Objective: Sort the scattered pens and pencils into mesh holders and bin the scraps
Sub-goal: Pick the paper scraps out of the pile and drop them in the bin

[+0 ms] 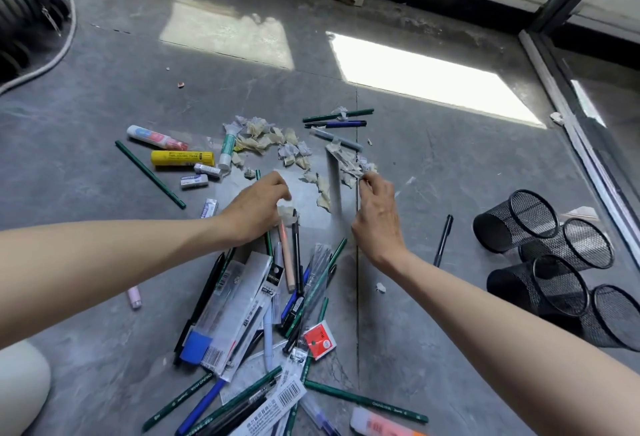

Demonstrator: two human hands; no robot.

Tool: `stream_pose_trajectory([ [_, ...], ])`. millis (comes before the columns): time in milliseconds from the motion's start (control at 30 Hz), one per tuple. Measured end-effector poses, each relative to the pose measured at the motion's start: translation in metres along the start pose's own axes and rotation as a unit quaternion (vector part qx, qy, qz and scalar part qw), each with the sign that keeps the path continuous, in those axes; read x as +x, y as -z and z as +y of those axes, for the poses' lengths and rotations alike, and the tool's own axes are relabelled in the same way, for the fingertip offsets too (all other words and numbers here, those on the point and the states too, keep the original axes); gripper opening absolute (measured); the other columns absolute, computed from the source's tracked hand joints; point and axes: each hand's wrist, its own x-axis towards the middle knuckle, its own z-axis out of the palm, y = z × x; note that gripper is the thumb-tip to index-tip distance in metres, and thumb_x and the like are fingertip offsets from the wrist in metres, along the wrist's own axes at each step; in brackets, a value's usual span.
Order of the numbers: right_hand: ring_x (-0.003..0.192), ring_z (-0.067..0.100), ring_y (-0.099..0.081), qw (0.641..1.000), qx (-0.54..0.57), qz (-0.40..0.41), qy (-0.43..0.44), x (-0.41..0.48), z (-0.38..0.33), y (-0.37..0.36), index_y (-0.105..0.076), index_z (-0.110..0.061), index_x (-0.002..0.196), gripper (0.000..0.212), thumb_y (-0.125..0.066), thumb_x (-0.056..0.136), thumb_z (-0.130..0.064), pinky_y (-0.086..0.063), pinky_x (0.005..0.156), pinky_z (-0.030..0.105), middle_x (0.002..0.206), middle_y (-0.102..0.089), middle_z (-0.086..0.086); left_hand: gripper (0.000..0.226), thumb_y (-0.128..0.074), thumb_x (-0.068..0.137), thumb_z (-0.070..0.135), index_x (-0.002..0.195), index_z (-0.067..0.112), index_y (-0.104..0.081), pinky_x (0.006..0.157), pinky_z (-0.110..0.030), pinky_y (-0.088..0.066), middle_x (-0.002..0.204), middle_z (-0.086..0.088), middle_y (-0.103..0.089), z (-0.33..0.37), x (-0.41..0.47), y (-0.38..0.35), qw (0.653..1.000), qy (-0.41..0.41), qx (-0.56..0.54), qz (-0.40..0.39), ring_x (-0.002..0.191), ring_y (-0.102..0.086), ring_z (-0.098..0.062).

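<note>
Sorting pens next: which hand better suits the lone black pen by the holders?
Right: the lone black pen lies nearest the right hand, which pinches a scrap; left hand is farther.

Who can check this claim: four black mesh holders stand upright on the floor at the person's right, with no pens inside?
Not quite. In the head view the four mesh holders lie on their sides, not upright. They are on the floor at the person's right, with no pens inside.

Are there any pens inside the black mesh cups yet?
No, the four mesh holders lie tipped on their sides on the floor, and nothing shows inside them.
</note>
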Motion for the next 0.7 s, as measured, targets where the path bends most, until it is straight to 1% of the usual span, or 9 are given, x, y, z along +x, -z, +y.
stream_pose_trajectory([
  [67, 0.120, 0.028, -0.037, 1.000, 0.001, 0.024, -0.001, 0.000, -0.002, 0.003, -0.050, 0.005, 0.123, 0.050, -0.038, 0.077, 0.018, -0.040, 0.093, 0.030, 0.137, -0.040, 0.012, 0.024, -0.051, 0.078, -0.006, 0.084, 0.009, -0.069, 0.092, -0.038, -0.043, 0.124, -0.004, -0.050, 0.004, -0.003, 0.001, 0.999, 0.003, 0.003, -0.050, 0.115, -0.049, -0.025],
  [100, 0.120, 0.028, -0.037, 1.000, 0.002, 0.026, 0.000, 0.000, -0.003, 0.004, -0.050, 0.006, 0.124, 0.050, -0.038, 0.077, 0.018, -0.040, 0.093, 0.030, 0.137, -0.040, 0.012, 0.023, -0.054, 0.080, -0.003, 0.085, 0.011, -0.072, 0.097, -0.038, -0.041, 0.128, -0.004, -0.049, 0.006, -0.004, 0.000, 0.996, 0.006, 0.015, -0.084, 0.120, -0.046, -0.024],
  [200, 0.119, 0.026, -0.038, 1.000, 0.007, 0.019, 0.006, -0.003, -0.006, 0.005, -0.053, 0.006, 0.119, 0.045, -0.038, 0.078, 0.017, -0.041, 0.088, 0.028, 0.135, -0.042, 0.011, 0.030, -0.051, 0.087, 0.005, 0.109, 0.013, -0.069, 0.100, -0.040, -0.039, 0.132, -0.006, -0.048, 0.007, -0.008, -0.007, 0.988, 0.014, 0.072, -0.138, 0.123, -0.043, -0.026],
  [333, 0.113, 0.025, -0.041, 1.000, 0.021, 0.000, 0.004, -0.009, -0.010, 0.006, -0.051, 0.005, 0.118, 0.042, -0.038, 0.079, 0.016, -0.044, 0.085, 0.030, 0.133, -0.040, 0.010, 0.043, -0.039, 0.081, -0.009, 0.121, -0.003, -0.056, 0.101, -0.038, -0.038, 0.133, -0.013, -0.046, 0.012, -0.005, -0.005, 0.989, 0.037, 0.054, -0.131, 0.122, -0.044, -0.028],
  [400, 0.114, 0.026, -0.044, 1.000, 0.031, 0.003, -0.004, -0.010, -0.011, 0.008, -0.049, 0.005, 0.120, 0.044, -0.037, 0.079, 0.016, -0.046, 0.082, 0.032, 0.136, -0.038, 0.009, 0.050, -0.037, 0.080, -0.013, 0.128, -0.003, -0.050, 0.104, -0.031, -0.032, 0.141, -0.012, -0.040, 0.018, -0.004, 0.000, 0.994, 0.050, 0.015, -0.098, 0.128, -0.040, -0.027],
  [467, 0.115, 0.027, -0.045, 0.999, 0.041, 0.015, -0.015, -0.010, -0.010, 0.012, -0.047, 0.005, 0.124, 0.048, -0.036, 0.079, 0.016, -0.045, 0.078, 0.030, 0.140, -0.035, 0.008, 0.059, -0.037, 0.083, -0.013, 0.140, 0.002, -0.039, 0.108, -0.027, -0.024, 0.152, -0.008, -0.028, 0.021, -0.002, 0.006, 0.995, 0.058, -0.026, -0.079, 0.137, -0.030, -0.024],
  [533, 0.121, 0.025, -0.042, 0.998, 0.046, 0.031, -0.018, -0.010, -0.010, 0.016, -0.043, 0.005, 0.129, 0.050, -0.034, 0.081, 0.015, -0.045, 0.086, 0.028, 0.142, -0.033, 0.009, 0.060, -0.038, 0.088, -0.008, 0.145, 0.009, -0.032, 0.113, -0.031, -0.019, 0.158, -0.005, -0.012, 0.020, 0.000, 0.009, 0.994, 0.067, -0.035, -0.080, 0.144, -0.017, -0.024],
  [600, 0.127, 0.025, -0.038, 0.998, 0.050, 0.048, -0.012, -0.010, -0.010, 0.019, -0.040, 0.005, 0.133, 0.051, -0.034, 0.082, 0.014, -0.044, 0.096, 0.030, 0.143, -0.032, 0.010, 0.062, -0.038, 0.086, -0.007, 0.144, 0.013, -0.035, 0.116, -0.039, -0.016, 0.159, -0.004, -0.002, 0.019, 0.001, 0.009, 0.991, 0.102, -0.024, -0.085, 0.146, -0.005, -0.026],
  [700, 0.130, 0.025, -0.036, 0.997, 0.054, 0.059, 0.008, -0.013, -0.011, 0.021, -0.038, 0.004, 0.135, 0.056, -0.033, 0.081, 0.015, -0.046, 0.096, 0.032, 0.146, -0.031, 0.011, 0.064, -0.039, 0.082, -0.010, 0.140, 0.016, -0.039, 0.116, -0.041, -0.018, 0.156, -0.005, -0.005, 0.023, -0.002, 0.009, 0.987, 0.136, -0.053, -0.061, 0.144, -0.004, -0.026],
])
